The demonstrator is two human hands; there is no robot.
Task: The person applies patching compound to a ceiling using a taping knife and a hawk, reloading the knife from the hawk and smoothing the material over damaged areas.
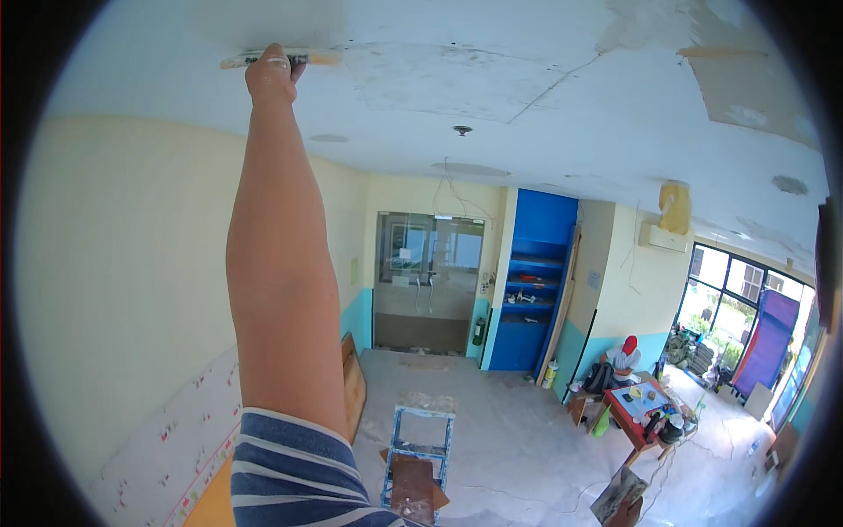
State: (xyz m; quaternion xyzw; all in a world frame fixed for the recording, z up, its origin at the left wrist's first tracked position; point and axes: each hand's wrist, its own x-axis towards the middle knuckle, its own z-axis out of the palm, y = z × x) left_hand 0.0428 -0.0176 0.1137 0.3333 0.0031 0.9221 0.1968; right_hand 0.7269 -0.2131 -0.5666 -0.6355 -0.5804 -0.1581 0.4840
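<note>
My left arm, in a blue-and-white striped sleeve, reaches straight up toward the ceiling. At its end my left hand is closed around the middle of a wide putty knife, which lies along the ceiling surface. The tool is narrow and pale from this angle, with whitish smears on it. Patches of filler and a thin seam line show on the ceiling to the right of the hand. My right hand is outside the picture.
Below stands a blue, paint-spattered ladder. A person in a red head covering sits by a red table with things on it. A grey plate shows low right. Behind are glass doors and blue shelves. Wires hang from the ceiling.
</note>
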